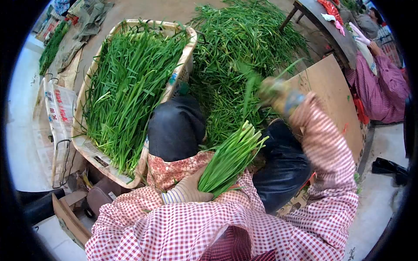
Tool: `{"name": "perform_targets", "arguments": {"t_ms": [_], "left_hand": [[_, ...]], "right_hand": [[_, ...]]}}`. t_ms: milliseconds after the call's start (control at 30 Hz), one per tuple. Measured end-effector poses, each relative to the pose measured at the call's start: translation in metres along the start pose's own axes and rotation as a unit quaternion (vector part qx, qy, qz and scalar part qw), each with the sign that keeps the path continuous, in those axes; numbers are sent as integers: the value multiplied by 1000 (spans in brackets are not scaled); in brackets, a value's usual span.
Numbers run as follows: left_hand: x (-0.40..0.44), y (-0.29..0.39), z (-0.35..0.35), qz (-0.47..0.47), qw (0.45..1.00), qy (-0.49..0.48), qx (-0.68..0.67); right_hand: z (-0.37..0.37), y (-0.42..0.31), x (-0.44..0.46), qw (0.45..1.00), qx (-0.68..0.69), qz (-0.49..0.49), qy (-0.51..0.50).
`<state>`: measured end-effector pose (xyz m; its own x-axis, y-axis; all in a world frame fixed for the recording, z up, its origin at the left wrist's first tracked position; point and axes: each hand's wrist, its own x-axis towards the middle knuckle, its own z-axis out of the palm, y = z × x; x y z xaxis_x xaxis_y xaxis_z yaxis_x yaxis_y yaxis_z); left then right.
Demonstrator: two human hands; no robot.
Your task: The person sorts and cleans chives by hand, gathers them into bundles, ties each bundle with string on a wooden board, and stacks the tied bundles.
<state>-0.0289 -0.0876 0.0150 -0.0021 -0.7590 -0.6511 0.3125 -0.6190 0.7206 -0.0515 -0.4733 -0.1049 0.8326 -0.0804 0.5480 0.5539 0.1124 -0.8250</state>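
My left hand (pixel 188 189), in a light glove with a striped cuff, is closed around the lower end of a bunch of garlic chives (pixel 230 161). The bunch rests over my lap, its pale cut ends pointing up and to the right. Out over my right knee, my right hand (pixel 278 93) is gloved too and smeared by motion. Blurred green leaves (pixel 249 85) stick out of it on both sides, so it appears closed on a few loose chive leaves. Its separate fingers cannot be made out. Beneath it lies a large heap of loose chives (pixel 248 35) on the floor.
On my left stands a long pale plastic crate (pixel 191 41) filled with chives. A brown board (pixel 333 95) leans at my right beside a dark table (pixel 324 21). Another person in a purple checked sleeve (pixel 379 87) sits at far right. A cardboard box (pixel 65 217) is at lower left.
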Motion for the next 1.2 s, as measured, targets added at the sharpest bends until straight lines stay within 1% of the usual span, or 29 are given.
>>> {"name": "perform_targets", "arguments": {"t_ms": [33, 67, 100, 133, 167, 200, 233, 300, 333, 367, 400, 433, 467, 500, 533, 567, 600, 633, 667, 767, 800, 833, 900, 967, 1033, 1067, 1100, 1167, 1200], "left_hand": [[6, -9, 2, -10, 999, -28, -29], [12, -18, 3, -21, 997, -55, -58], [22, -50, 5, 65, 994, -45, -76], [22, -59, 7, 104, 990, -36, -89], [23, -67, 8, 144, 984, -27, -101], [20, -58, 11, 172, 981, -15, -94], [15, -43, 11, 134, 971, -50, -191], [6, -14, 12, 43, 918, -96, -383], [11, -25, 13, 108, 942, -70, -309], [16, -41, 13, 111, 951, -57, -282], [21, -58, 12, 114, 959, -43, -255], [25, -75, 11, 115, 966, -30, -228], [21, -75, 6, 123, 990, -34, -59], [9, -51, 2, 149, 983, -11, 103], [-3, -27, -2, 169, 950, 20, 262], [-4, -29, 0, 170, 951, 17, 258], [-3, -31, 2, 156, 947, 15, 281], [-8, -16, -1, 173, 939, 22, 295], [-13, 0, -3, 190, 932, 29, 309], [-20, 7, -5, 171, 946, 28, 273], [-21, 7, -4, 105, 951, 18, 290], [-22, 6, -5, 103, 949, 14, 296], [-20, -3, -7, 160, 955, 20, 251], [-21, -22, -8, 150, 952, 18, 268], [-26, -32, -17, 154, 988, -19, 23], [-43, -7, -29, 182, 972, 12, 148], [-49, -4, -38, 176, 969, 5, 174], [-58, -10, -50, 109, 993, -3, 43], [-59, -15, -59, 82, 995, -7, 50]], "right_hand": [[30, -2, -4, 989, 21, 138, -51], [62, -6, -6, 952, 26, 288, -104], [93, -9, -9, 896, 17, 415, -154], [132, -59, 22, 856, -204, 377, -289], [154, -86, 36, 757, -410, 308, -405], [157, -51, 2, 884, -60, 443, -135], [159, -16, -30, 804, 299, 484, 169], [120, 6, -17, 828, 372, 314, 278], [103, -15, 1, 942, -16, 285, 176], [86, -37, 20, 859, -433, 240, 130], [80, -59, 35, 867, -341, 324, 168], [75, -82, 49, 855, -243, 401, 220], [69, -104, 63, 825, -156, 467, 278], [70, -105, 63, 823, -178, 505, 190], [71, -107, 62, 818, -200, 530, 97], [88, -109, 69, 782, -280, 551, -82], [105, -121, 80, 711, -311, 591, -222], [145, -137, 107, 621, -333, 614, -356], [168, -138, 107, 591, -356, 585, -426], [187, -111, 74, 571, -412, 533, -469], [182, -100, 65, 576, -419, 533, -456], [176, -90, 58, 585, -422, 539, -434], [158, -77, 51, 619, -422, 559, -356], [135, -70, 46, 667, -424, 571, -223], [109, -66, 35, 719, -406, 562, -44], [97, -63, 29, 741, -376, 555, 40], [87, -59, 22, 760, -333, 543, 125], [85, -57, 13, 798, -217, 515, 226], [91, -57, 8, 818, -155, 500, 238]]}}
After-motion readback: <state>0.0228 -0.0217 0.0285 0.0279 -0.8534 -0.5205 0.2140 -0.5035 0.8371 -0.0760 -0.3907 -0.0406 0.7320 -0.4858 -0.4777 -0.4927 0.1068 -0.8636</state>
